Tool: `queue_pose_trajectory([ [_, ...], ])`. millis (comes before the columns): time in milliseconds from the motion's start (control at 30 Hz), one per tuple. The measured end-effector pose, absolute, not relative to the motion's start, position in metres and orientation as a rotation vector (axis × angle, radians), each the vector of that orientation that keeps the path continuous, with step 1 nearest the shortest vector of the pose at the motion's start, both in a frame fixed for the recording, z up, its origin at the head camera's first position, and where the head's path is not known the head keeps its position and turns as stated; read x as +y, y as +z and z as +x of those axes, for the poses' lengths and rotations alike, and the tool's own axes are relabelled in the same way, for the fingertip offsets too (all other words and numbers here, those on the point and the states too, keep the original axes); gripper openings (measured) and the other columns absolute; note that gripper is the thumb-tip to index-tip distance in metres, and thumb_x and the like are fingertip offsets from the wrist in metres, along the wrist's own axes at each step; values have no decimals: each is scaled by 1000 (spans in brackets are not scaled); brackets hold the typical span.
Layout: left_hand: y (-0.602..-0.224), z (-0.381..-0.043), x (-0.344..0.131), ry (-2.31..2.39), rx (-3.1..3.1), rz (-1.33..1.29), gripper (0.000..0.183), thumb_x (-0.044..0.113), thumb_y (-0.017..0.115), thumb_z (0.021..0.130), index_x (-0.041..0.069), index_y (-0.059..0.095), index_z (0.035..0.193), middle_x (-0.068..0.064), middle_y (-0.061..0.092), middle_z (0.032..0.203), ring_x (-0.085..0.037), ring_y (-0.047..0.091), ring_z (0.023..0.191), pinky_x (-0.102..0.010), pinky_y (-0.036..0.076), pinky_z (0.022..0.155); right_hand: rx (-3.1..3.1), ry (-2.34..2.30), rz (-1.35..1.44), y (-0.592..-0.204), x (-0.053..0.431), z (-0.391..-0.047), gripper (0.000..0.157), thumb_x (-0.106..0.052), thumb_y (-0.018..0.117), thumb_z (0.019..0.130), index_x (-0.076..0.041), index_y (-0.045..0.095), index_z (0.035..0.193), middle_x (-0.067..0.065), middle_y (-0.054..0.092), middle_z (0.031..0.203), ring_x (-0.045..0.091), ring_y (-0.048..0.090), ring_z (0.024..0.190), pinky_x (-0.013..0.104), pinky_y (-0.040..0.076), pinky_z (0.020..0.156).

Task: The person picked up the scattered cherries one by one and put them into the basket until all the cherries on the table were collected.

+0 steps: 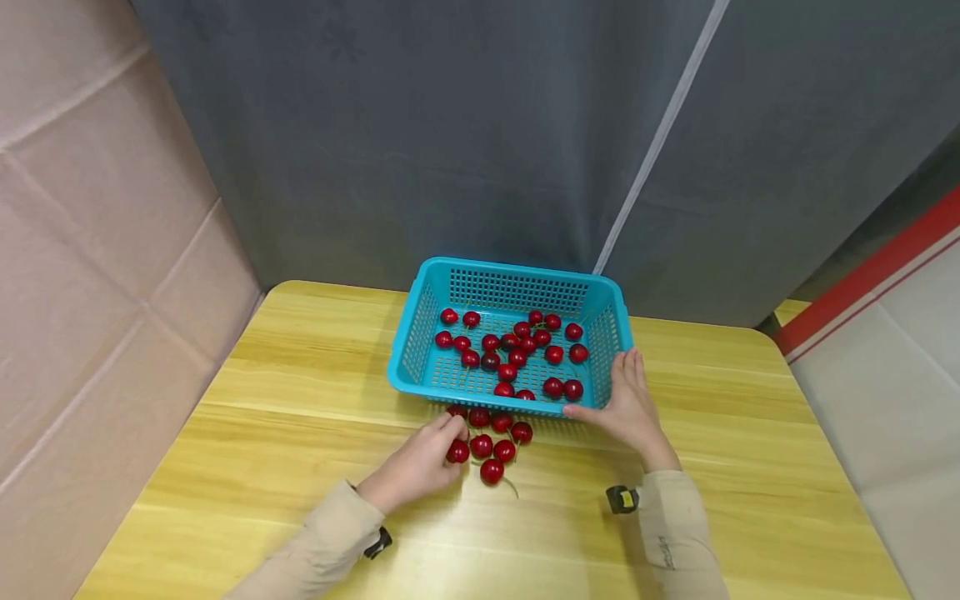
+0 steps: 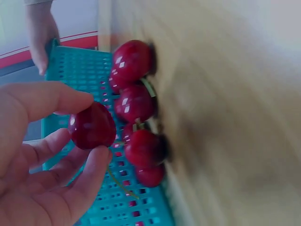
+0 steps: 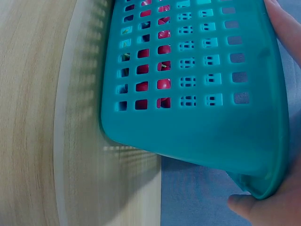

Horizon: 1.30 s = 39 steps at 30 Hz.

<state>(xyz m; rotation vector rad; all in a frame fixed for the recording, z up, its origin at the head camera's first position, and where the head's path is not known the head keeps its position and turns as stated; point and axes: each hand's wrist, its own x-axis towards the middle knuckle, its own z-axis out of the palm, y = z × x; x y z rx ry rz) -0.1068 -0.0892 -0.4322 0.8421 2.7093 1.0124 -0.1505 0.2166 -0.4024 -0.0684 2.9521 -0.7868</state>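
Note:
My left hand (image 1: 418, 467) pinches a dark red cherry (image 2: 91, 126) between thumb and fingertips, its thin green stem hanging down in the left wrist view. Several loose cherries (image 1: 492, 472) lie on the table just right of that hand, close against the front of a blue plastic basket (image 1: 399, 367). Inside the basket, more cherries (image 1: 517, 357) are scattered over the perforated floor. At the basket's front right corner rests my right hand (image 1: 633, 412), its thumb along the front rim and its fingers extended along the right side.
The light wooden table (image 1: 285, 400) carries the basket near its back edge. Behind it hangs a dark grey curtain (image 1: 390, 142). A pale padded wall (image 1: 82, 225) stands at the left, and a red and white panel (image 1: 877, 275) at the right.

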Motion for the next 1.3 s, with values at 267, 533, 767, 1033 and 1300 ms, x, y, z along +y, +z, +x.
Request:
queue_pose_trajectory([
  [267,-407,-113,-89,964,2770,922,27,3,68,70,4,58,95,0,51,91,-11,51,80,-17,48,67,2975,-810,-77,-403,216,-150,128,-65,69,61,13,4,139,27,-11,146,35,-15,135,55,8,108],
  [533,-370,-122,-91,972,2812,1016,22,8,68,72,5,57,91,-1,50,85,-13,48,75,-19,46,62,2949,-797,-73,-402,216,-150,129,-66,68,61,10,0,140,25,-14,147,35,-16,135,55,8,108],
  [767,-339,-144,-90,965,2908,1096,21,8,68,73,5,57,90,-3,53,88,-14,50,73,-23,48,63,2952,-803,-73,-402,217,-150,128,-66,67,62,11,0,140,26,-13,146,35,-16,135,55,8,107],
  [1033,-329,-188,-82,893,2911,979,20,9,67,76,4,57,93,-6,53,88,-16,47,69,-24,44,60,2955,-798,-73,-403,218,-149,128,-66,67,62,10,1,140,26,-13,147,36,-15,135,55,10,107],
  [1300,-328,-226,-69,779,2878,925,19,9,66,77,4,55,92,-7,52,85,-19,47,71,-26,45,60,2965,-783,-76,-403,218,-150,128,-65,67,62,12,1,140,27,-12,146,36,-14,135,54,9,108],
])
